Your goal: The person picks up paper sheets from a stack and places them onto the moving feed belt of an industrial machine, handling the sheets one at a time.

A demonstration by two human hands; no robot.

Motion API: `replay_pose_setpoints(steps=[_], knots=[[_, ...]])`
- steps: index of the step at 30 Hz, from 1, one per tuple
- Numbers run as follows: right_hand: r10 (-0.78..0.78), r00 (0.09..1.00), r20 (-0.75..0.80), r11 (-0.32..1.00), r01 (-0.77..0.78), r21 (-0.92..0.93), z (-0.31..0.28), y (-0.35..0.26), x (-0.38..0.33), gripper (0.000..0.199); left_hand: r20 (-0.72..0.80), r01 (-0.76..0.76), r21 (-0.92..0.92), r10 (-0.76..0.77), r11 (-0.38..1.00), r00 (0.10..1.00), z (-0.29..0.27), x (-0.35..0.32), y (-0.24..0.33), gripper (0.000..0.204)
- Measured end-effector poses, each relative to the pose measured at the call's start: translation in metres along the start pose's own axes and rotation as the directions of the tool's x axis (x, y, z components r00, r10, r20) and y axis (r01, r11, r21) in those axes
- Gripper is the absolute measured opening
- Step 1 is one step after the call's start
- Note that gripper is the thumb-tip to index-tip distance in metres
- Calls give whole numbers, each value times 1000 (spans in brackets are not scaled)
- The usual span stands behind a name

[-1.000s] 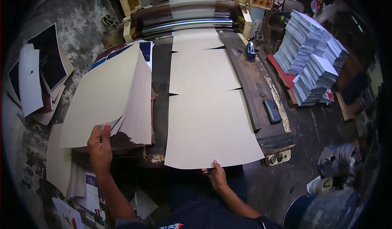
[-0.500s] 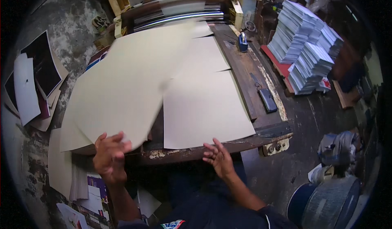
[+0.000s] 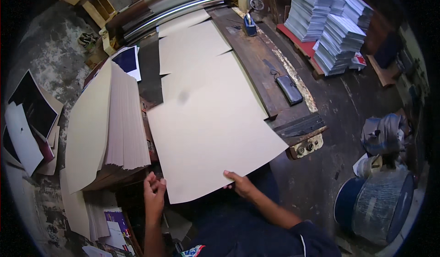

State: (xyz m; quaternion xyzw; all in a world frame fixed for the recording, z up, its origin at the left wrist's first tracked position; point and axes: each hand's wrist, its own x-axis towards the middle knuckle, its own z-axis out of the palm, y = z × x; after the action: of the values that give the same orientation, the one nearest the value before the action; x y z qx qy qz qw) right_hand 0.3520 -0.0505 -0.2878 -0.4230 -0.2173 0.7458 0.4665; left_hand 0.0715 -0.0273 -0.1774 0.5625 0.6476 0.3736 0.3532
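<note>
A large beige sheet (image 3: 213, 128) lies tilted across the dark feed table (image 3: 256, 60), its near edge hanging toward me. My right hand (image 3: 240, 184) grips that near edge, thumb on top. My left hand (image 3: 154, 193) hovers just left of the sheet's near corner, fingers loosely curled, holding nothing. To its left stands a thick stack of beige sheets (image 3: 107, 124). More beige sheets (image 3: 190, 46) lie in a row further up the table, running to shiny metal rollers (image 3: 178, 7).
Piles of white printed paper (image 3: 330, 23) stand at the far right. A black case (image 3: 289, 89) lies on the table's right rail. A blue drum (image 3: 380, 206) and a wrapped bundle (image 3: 385, 133) sit on the floor at the right. Dark prints (image 3: 27, 115) lie left.
A sheet swept from the left stack onto the table and now lies there tilted. My right hand took its near edge. My left hand let go and dropped beside the corner.
</note>
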Motion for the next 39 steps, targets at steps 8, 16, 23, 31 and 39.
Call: replay_pose_setpoints(steps=[8, 16, 23, 31, 39], knots=[[142, 956, 255, 925, -37, -378, -37, 39, 1, 50, 71, 512, -192, -508, 837, 858, 27, 31, -101, 42], [436, 890, -138, 383, -322, -866, -151, -46, -40, 60, 80, 573, -206, -570, 793, 818, 35, 55, -112, 42], [268, 815, -514, 442, -578, -686, -345, -7, -112, 33, 37, 617, -159, -620, 771, 784, 50, 85, -101, 41], [467, 718, -517, 508, -696, -507, -467, -13, -230, 19, -89, 334, 291, -322, 896, 942, 38, 62, -131, 39], [299, 722, -624, 417, -687, -596, -629, -206, -258, 30, -262, 515, 224, -458, 828, 850, 73, 34, -66, 38]])
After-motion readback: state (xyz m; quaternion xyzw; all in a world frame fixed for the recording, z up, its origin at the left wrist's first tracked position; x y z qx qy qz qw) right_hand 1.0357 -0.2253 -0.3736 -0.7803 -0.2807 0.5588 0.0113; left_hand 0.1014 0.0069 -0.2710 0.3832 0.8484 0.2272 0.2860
